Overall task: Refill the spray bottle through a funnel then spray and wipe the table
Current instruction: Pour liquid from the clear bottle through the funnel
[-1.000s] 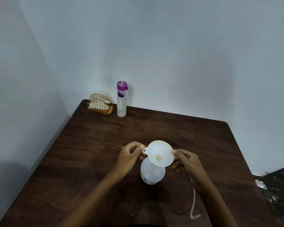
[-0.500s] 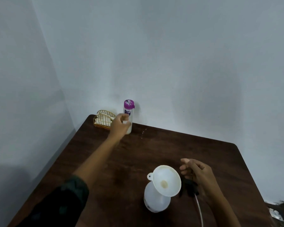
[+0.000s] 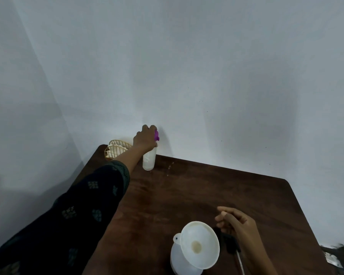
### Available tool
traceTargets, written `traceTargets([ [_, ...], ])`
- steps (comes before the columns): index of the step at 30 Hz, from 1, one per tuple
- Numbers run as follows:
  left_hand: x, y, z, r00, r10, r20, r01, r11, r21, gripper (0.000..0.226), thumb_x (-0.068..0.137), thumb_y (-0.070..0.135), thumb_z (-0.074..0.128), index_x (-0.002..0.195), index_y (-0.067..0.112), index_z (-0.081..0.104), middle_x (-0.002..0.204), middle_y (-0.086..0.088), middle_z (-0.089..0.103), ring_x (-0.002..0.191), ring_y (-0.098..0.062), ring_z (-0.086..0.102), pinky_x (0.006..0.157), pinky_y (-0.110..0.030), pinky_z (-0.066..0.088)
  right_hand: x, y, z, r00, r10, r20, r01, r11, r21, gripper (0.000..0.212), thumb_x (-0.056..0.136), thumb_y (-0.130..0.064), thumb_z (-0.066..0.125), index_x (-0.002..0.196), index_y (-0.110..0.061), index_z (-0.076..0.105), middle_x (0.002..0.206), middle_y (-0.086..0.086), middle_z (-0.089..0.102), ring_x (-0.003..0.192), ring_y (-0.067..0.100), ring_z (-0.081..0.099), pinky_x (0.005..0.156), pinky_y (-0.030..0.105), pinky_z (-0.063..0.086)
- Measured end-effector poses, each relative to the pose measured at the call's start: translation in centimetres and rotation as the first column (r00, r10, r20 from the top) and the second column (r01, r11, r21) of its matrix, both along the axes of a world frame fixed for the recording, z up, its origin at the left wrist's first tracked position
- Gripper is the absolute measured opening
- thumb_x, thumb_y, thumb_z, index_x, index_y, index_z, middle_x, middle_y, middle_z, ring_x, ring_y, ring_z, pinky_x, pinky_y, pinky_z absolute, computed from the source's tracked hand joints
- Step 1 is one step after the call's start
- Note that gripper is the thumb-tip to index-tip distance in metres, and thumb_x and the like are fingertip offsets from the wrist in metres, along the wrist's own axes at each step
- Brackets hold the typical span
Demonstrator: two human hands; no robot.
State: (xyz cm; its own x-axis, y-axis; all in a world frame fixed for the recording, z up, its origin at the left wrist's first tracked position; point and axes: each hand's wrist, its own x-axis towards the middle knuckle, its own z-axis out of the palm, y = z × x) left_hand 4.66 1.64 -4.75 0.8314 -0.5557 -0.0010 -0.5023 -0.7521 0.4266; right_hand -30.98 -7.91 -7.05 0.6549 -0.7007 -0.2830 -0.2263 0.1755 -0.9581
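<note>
Funnel (image 3: 199, 244): a white funnel is seated in the neck of the spray bottle (image 3: 177, 261), at the near edge of the tabletop (image 3: 207, 191); this step is judged done.
Spray bottle: the pale body stands upright under the funnel, its top removed; whether any liquid is inside cannot be told.
Spray head (image 3: 231, 245): a dark part with a thin pale tube is seen lying on the tabletop just right of the bottle, partly hidden by the right hand.
Refill bottle (image 3: 149, 159): a clear bottle with a purple cap stands at the far left corner, near the wall, beside a small golden wire holder (image 3: 115, 148).
Left hand (image 3: 145, 138): it is reached far across and closed around the top of the refill bottle, the purple cap showing past the fingers; the bottle's base appears to rest on the tabletop.
Right hand (image 3: 236, 223): it is held loosely curled just beside the funnel, grasping nothing.
Done so far: bottle opened, funnel placed, liquid source taken in the grip.
Left to do: uncapping, pouring through the funnel, removing it, refitting the spray head, spraying, wiping.
Cloth: none can be identified with certainty; something pale sits in the wire holder.
</note>
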Motion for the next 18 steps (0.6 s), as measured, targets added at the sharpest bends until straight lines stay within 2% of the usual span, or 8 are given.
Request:
traceTargets([
  [5, -2.1, -0.2, 1.2, 0.995, -0.098, 0.031, 0.102, 0.984, -0.146, 0.061, 0.068, 0.021, 0.081, 0.122, 0.017, 0.055, 0.112, -0.008, 0.052, 0.103, -0.027, 0.057, 0.078, -0.030, 0.046, -0.4, -0.4, -0.2, 0.993, -0.110, 0.046, 0.112, 0.993, -0.038, 0.016, 0.090, 0.003, 0.054, 0.093, -0.001, 0.069, 0.071, 0.014, 0.068, 0.062, 0.019, 0.061, 0.059, 0.026, 0.051],
  [8, -5.2, -1.0, 4.2, 0.987, -0.145, 0.068, 0.158, 0.950, -0.268, 0.060, 0.067, 0.035, 0.082, 0.120, 0.022, 0.058, 0.101, 0.000, 0.049, 0.093, -0.015, 0.052, 0.074, -0.025, 0.039, 0.3, -0.6, 1.1, 0.991, -0.104, 0.085, 0.116, 0.981, -0.157, 0.016, 0.087, 0.004, 0.057, 0.093, -0.004, 0.070, 0.079, 0.016, 0.070, 0.067, 0.014, 0.066, 0.059, 0.016, 0.051],
  [10, -8.0, -1.6, 7.1, 0.971, -0.221, 0.094, 0.240, 0.918, -0.316, 0.061, 0.066, 0.043, 0.081, 0.120, 0.024, 0.059, 0.099, 0.004, 0.051, 0.090, -0.012, 0.051, 0.074, -0.026, 0.040, 1.0, -0.8, 2.3, 0.994, -0.049, 0.095, 0.073, 0.961, -0.268, 0.020, 0.085, 0.003, 0.061, 0.096, -0.010, 0.071, 0.089, 0.009, 0.073, 0.079, 0.013, 0.068, 0.064, 0.013, 0.052],
  [12, -11.2, -2.1, 9.9, 0.943, -0.318, 0.093, 0.331, 0.879, -0.345, 0.064, 0.066, 0.047, 0.080, 0.122, 0.024, 0.059, 0.104, 0.003, 0.058, 0.093, -0.012, 0.054, 0.078, -0.028, 0.046, 1.5, -1.0, 3.7, 0.996, 0.013, 0.087, 0.021, 0.925, -0.379, 0.028, 0.084, 0.000, 0.065, 0.106, -0.017, 0.068, 0.103, 0.001, 0.071, 0.092, 0.011, 0.066, 0.072, 0.016, 0.054],
  [15, -16.4, -2.6, 12.4, 0.892, -0.445, 0.075, 0.438, 0.812, -0.385, 0.062, 0.068, 0.046, 0.079, 0.120, 0.020, 0.060, 0.112, 0.001, 0.063, 0.096, -0.012, 0.057, 0.083, -0.029, 0.051, 2.0, -1.6, 5.9, 0.992, 0.085, 0.092, -0.033, 0.887, -0.461, 0.055, 0.080, -0.012, 0.074, 0.130, -0.020, 0.053, 0.117, -0.005, 0.061, 0.103, 0.006, 0.060, 0.074, 0.018, 0.055],
  [18, -21.0, -2.9, 13.3, 0.836, -0.542, 0.086, 0.523, 0.741, -0.421, 0.057, 0.070, 0.048, 0.077, 0.117, 0.019, 0.062, 0.112, 0.002, 0.066, 0.097, -0.013, 0.061, 0.082, -0.026, 0.053, 1.7, -1.6, 7.8, 0.985, 0.127, 0.120, -0.050, 0.862, -0.504, 0.072, 0.067, -0.034, 0.080, 0.130, -0.025, 0.045, 0.115, -0.012, 0.058, 0.100, 0.000, 0.061, 0.072, 0.012, 0.052],
])
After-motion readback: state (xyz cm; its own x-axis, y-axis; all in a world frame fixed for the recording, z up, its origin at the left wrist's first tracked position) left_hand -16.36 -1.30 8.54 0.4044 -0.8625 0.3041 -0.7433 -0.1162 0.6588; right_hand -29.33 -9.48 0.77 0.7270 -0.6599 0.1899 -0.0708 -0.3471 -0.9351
